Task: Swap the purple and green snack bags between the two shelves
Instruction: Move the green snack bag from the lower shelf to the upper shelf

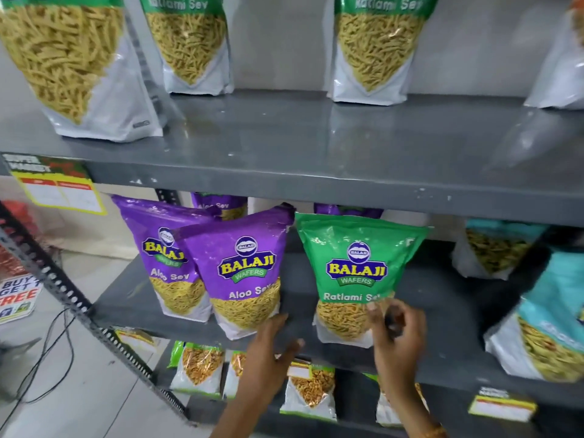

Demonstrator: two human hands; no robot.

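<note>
Progress looks partial from my seat, going by the single head view. On the upper shelf (316,159) I count three green Ratlami Sev bags: one at the left front edge (79,64), one further back left of centre (189,42), and one toward the back right of centre (376,45). No purple bag shows up there. On the middle shelf (297,314) two purple Aloo Sev bags stand at the left front, the rear-left one (167,257) partly overlapped by the front purple bag (246,273), with more purple tops peeking out behind them. Just beside these, near the front edge at centre, stands a single green bag (357,273). My right hand (398,336) is at that bag's lower right corner, fingers (376,311) curled loosely against it; I cannot tell whether they grip it or have let go. My left hand (268,346) hangs with fingers spread and empty, close to the base of the front purple bag without clearly touching it. I judge one green bag has reached the purple shelf, while the purple bags and the upper green ones remain to be exchanged.
</note>
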